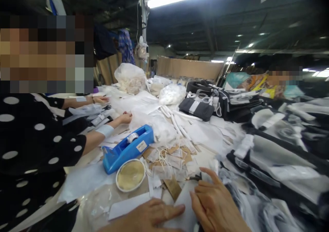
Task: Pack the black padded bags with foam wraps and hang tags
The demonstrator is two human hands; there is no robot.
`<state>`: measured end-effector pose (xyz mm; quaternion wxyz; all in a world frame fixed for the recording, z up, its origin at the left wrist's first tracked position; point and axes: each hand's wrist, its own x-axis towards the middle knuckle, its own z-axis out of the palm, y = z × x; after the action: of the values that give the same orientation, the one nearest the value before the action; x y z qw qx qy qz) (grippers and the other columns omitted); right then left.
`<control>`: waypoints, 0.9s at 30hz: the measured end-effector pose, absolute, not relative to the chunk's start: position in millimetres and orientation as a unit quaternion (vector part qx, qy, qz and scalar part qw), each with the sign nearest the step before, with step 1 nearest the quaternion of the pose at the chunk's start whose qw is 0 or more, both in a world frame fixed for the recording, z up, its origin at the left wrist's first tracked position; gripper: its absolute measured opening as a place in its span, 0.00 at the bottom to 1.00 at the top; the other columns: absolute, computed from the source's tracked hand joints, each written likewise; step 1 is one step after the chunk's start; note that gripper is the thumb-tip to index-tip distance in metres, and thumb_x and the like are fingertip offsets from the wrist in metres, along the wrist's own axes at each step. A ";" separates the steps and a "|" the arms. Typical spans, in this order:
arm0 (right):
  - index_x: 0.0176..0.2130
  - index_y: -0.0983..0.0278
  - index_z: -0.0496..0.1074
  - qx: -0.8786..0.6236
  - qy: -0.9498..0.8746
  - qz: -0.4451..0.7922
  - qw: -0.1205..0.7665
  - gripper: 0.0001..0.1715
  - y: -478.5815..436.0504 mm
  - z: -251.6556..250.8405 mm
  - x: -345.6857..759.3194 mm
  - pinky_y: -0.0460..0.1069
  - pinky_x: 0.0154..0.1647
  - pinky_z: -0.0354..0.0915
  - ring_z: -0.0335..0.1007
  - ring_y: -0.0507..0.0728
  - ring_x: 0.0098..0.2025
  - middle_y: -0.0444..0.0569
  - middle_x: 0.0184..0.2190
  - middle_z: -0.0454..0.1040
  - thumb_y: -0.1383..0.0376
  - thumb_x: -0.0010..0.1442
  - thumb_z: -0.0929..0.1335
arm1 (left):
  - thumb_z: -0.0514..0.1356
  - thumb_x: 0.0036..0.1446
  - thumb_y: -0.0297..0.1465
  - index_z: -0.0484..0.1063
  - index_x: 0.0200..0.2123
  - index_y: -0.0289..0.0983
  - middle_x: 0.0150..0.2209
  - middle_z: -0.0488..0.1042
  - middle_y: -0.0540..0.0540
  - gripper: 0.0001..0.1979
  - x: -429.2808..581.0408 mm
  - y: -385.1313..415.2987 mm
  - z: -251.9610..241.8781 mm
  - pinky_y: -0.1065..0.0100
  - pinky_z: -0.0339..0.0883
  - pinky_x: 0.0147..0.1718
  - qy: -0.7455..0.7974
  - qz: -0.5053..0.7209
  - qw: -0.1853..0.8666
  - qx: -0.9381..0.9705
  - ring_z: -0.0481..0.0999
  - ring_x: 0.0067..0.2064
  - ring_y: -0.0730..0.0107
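My left hand point(151, 215) is low in the middle, index finger stretched to the right over a smooth white sheet point(183, 204). My right hand point(214, 203) is across from it, index finger raised and extended, thumb apart, the other fingers partly bent. Beside its fingers is a small black thing with a brass-coloured end point(193, 178); whether the hand touches it I cannot tell. Just ahead lie brown paper pieces point(172, 189), small clear packets point(163, 173) and white strings point(164, 156). The bottom edge cuts off both hands.
A blue tape dispenser point(128, 148) and a round tub of yellowish stuff point(130, 175) stand left of centre. Bagged dark goods point(277, 163) are heaped at right. A co-worker in polka dots point(38, 139) reaches in from the left; another person point(272, 83) is far right.
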<state>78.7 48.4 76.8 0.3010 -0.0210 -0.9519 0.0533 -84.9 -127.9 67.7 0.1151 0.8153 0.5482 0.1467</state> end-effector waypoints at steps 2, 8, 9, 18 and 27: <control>0.19 0.63 0.64 -0.043 -0.961 0.062 0.264 0.22 47.8 85.1 86.0 0.56 0.63 0.46 0.61 0.48 0.22 0.39 0.16 0.63 0.74 0.62 0.58 | 0.54 0.65 0.29 0.61 0.62 0.48 0.68 0.53 0.46 0.23 -81.4 -123.0 54.3 0.61 0.60 0.60 0.558 0.189 0.102 0.802 0.63 0.63 0.60; 0.18 0.65 0.58 -0.096 -0.973 0.089 0.190 0.22 47.4 102.1 91.7 0.58 0.63 0.48 0.58 0.48 0.25 0.39 0.18 0.58 0.72 0.63 0.58 | 0.57 0.63 0.33 0.66 0.58 0.50 0.66 0.59 0.48 0.20 -75.2 -110.3 10.9 0.64 0.60 0.59 0.540 0.397 0.184 0.719 0.65 0.62 0.61; 0.19 0.65 0.57 -0.095 -0.973 0.093 0.188 0.22 47.4 103.0 91.4 0.58 0.63 0.49 0.58 0.48 0.26 0.40 0.20 0.58 0.72 0.63 0.58 | 0.57 0.63 0.34 0.68 0.57 0.50 0.65 0.60 0.49 0.19 -74.6 -108.6 8.8 0.65 0.60 0.59 0.543 0.420 0.196 0.700 0.66 0.61 0.62; 0.22 0.65 0.59 -0.085 -0.973 0.097 0.193 0.19 47.5 104.3 90.4 0.58 0.58 0.52 0.58 0.49 0.29 0.41 0.22 0.57 0.72 0.64 0.58 | 0.52 0.66 0.33 0.70 0.55 0.47 0.64 0.61 0.50 0.17 -64.4 -107.5 10.3 0.71 0.59 0.59 0.559 0.447 0.214 0.665 0.66 0.61 0.67; 0.20 0.65 0.58 -0.077 -0.975 0.089 0.187 0.21 46.0 102.3 89.4 0.58 0.59 0.52 0.57 0.49 0.27 0.41 0.20 0.57 0.72 0.65 0.57 | 0.49 0.66 0.25 0.67 0.57 0.42 0.66 0.57 0.43 0.19 -74.0 -107.8 18.7 0.62 0.60 0.59 0.533 0.276 0.079 0.796 0.63 0.63 0.60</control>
<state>89.4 46.0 102.3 0.1867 -0.0774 -0.9753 0.0889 -74.0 -107.8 18.7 0.0793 0.7960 0.5328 0.2762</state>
